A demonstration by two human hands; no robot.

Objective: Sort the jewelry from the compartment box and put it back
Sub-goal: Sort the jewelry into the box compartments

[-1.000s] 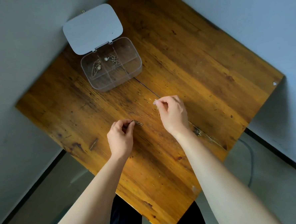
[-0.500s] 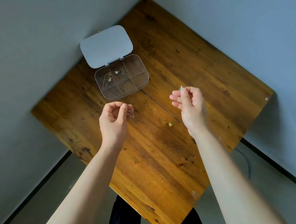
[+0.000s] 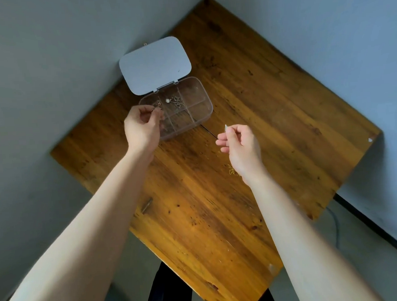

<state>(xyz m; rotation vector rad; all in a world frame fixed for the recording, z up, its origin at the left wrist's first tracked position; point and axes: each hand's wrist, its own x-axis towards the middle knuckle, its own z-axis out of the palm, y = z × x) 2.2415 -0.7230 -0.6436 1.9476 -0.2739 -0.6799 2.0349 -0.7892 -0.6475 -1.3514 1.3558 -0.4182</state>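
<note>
A clear compartment box (image 3: pixel 204 112) stands open at the table's far left, its grey lid (image 3: pixel 155 64) tipped back against the wall. Small silver pieces (image 3: pixel 174 101) lie in a back compartment. My left hand (image 3: pixel 142 128) hovers over the box's left end, fingers pinched on a small jewelry piece (image 3: pixel 158 104). My right hand (image 3: pixel 241 147) is raised over the table to the right of the box, pinching a small silver piece (image 3: pixel 225 126) at its fingertips. A little gold jewelry piece (image 3: pixel 232 170) lies on the wood, partly hidden by my right wrist.
The wooden table (image 3: pixel 283 112) sits in a corner between two grey walls. A dark groove runs across its middle. Floor and a dark cable show beyond the right edge.
My left hand has carried its small piece from the middle of the table up to the box's left compartments. My right hand stayed raised with its piece. The view shifted.
</note>
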